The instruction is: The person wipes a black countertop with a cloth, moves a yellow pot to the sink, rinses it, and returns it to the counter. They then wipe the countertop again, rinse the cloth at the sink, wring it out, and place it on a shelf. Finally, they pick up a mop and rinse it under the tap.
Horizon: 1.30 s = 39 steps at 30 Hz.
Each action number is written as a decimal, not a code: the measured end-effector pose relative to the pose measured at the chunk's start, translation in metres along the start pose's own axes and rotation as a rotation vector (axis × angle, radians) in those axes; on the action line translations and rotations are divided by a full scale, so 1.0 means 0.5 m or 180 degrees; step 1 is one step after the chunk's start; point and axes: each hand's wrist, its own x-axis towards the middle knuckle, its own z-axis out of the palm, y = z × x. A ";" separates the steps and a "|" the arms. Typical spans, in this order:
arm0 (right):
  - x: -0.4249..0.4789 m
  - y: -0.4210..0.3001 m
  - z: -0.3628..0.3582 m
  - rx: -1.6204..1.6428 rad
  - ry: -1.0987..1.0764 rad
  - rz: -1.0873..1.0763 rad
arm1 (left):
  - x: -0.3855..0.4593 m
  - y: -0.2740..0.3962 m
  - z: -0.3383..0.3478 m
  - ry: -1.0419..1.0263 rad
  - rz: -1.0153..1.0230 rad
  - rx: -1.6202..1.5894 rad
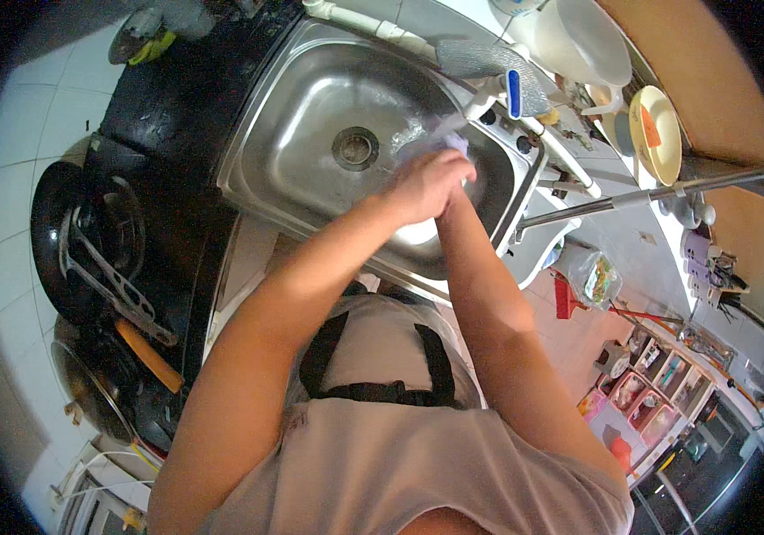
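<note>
A stainless steel sink (301, 120) lies before me, with a round drain (356, 148) in its floor. My left hand (425, 184) is over the right part of the basin, its fingers curled down around a pale purple cloth (454, 142). The cloth shows just beyond the knuckles. My right hand (449, 202) meets it from below and is mostly hidden, so its grip does not show. From the white tap (483, 100), a stream of water (445, 127) falls beside the cloth. Water splashes on the basin floor. A bright white patch beneath my wrists is unclear.
On the black stove top at left are a wok (54, 247), metal tongs (104, 281) and a wooden handle (149, 354). White pipes (382, 30) run behind the sink. A metal pole (622, 200) crosses at right. A yellow bowl (666, 147) stands on the ledge.
</note>
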 end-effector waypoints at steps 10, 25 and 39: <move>-0.027 -0.021 0.046 -0.3129 -0.0930 -0.2124 | -0.097 0.029 -0.019 -0.0284 -0.0072 -0.0019; -0.052 0.018 0.075 0.1483 -0.1371 -0.0810 | 0.055 -0.033 0.012 0.0530 -0.2015 0.0845; -0.083 -0.063 0.019 0.0224 -0.1144 -0.1155 | 0.040 -0.095 -0.013 0.1614 -0.1731 0.0179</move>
